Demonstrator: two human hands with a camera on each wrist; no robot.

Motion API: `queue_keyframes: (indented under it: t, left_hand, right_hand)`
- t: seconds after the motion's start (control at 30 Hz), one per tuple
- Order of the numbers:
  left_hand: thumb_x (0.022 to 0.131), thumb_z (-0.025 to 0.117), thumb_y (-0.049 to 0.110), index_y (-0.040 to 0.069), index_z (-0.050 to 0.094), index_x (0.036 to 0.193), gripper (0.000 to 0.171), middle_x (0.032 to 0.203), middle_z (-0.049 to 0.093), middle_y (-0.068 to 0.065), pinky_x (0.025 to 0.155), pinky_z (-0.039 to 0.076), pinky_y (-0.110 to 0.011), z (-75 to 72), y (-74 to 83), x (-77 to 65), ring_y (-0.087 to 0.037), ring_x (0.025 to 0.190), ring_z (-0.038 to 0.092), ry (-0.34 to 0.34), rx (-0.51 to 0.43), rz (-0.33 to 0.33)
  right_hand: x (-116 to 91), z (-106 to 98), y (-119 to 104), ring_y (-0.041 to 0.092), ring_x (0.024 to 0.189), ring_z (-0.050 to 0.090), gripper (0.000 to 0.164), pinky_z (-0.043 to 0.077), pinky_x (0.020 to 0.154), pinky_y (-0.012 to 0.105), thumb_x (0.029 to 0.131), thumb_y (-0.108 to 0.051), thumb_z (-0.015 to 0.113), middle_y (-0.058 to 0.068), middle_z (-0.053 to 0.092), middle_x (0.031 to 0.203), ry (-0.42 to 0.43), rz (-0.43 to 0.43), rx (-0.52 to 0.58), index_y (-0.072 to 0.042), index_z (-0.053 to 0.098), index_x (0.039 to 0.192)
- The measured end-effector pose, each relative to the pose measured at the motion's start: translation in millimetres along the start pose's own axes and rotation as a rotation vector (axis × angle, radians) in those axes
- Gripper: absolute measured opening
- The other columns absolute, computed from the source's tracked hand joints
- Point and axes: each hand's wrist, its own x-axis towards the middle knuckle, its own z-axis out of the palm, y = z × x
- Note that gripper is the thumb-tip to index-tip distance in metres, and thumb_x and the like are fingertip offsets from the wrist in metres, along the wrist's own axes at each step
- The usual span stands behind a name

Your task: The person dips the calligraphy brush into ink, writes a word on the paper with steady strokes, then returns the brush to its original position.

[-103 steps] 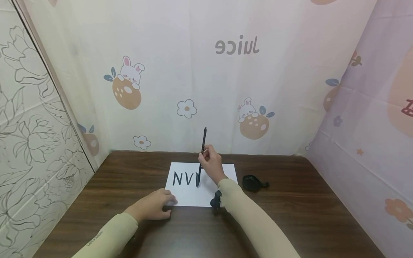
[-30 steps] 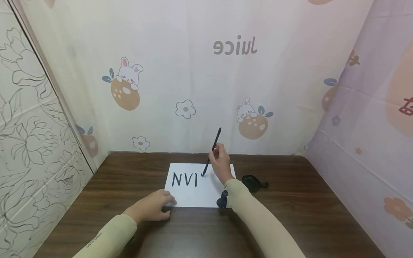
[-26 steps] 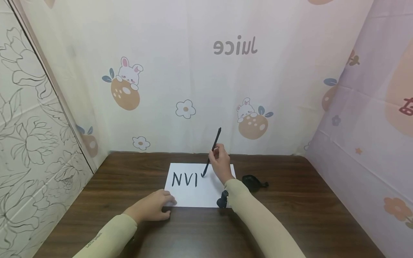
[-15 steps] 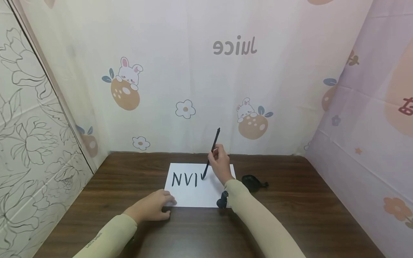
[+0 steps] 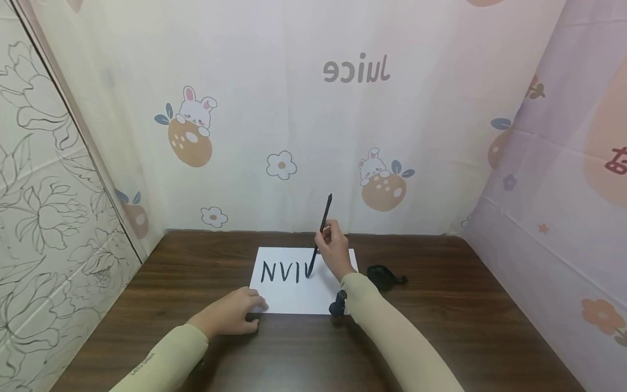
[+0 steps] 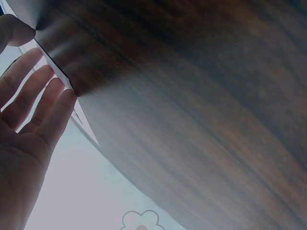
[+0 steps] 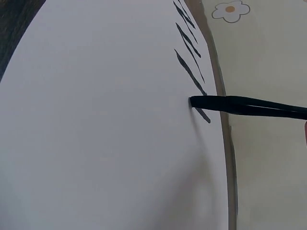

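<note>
My right hand [image 5: 334, 251] pinches a slim black writing brush [image 5: 325, 215], its top leaning slightly right. The brush tip touches the white paper [image 5: 294, 300] at the lower end of a short dark stroke, right of the letters N, V and I [image 5: 280, 272]. In the right wrist view the dark bristles [image 7: 211, 102] press on the sheet beside the strokes. My left hand [image 5: 232, 313] rests at the paper's near left corner, fingertips on the sheet and thumb on the table. The left wrist view shows its fingers [image 6: 29, 103] extended and slightly spread.
A small black dish [image 5: 381, 277] with a short handle stands on the brown wooden table [image 5: 441, 316], right of the paper beyond my right forearm. Behind the table hangs a printed curtain [image 5: 294, 109], with more patterned cloth on both sides.
The I stroke was finished and the brush shifted right. Over the last second its tip has moved down towards me, lengthening a new dark stroke. My left hand has stayed in place.
</note>
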Motion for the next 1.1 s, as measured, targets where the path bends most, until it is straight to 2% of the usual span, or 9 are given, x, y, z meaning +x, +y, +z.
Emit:
queue_keyframes:
  t: [0.8,1.1]
  left_hand:
    - [0.083,0.073,0.018,0.010,0.072,0.108,0.026,0.101,0.065,0.004,0.086,0.052,-0.037,-2.1,-0.3,0.7,-0.014,0.095,0.059,0.009,0.013,0.013]
    - [0.083,0.073,0.019,0.011,0.072,0.108,0.026,0.100,0.065,0.005,0.087,0.052,-0.036,0.5,-1.4,0.8,-0.014,0.096,0.059,0.006,0.013,0.017]
  right_hand:
    - [-3.3,0.7,-1.7,0.017,0.071,0.060,0.019,0.057,0.058,0.027,0.098,-0.013,0.059,0.003,0.055,0.086,-0.038,-0.015,0.013,-0.015,0.051,0.115]
    - [2.2,-5.0,-5.6,0.017,0.068,0.060,0.019,0.056,0.058,0.028,0.097,-0.011,0.058,0.003,0.057,0.084,-0.007,-0.041,0.001,-0.013,0.052,0.115]
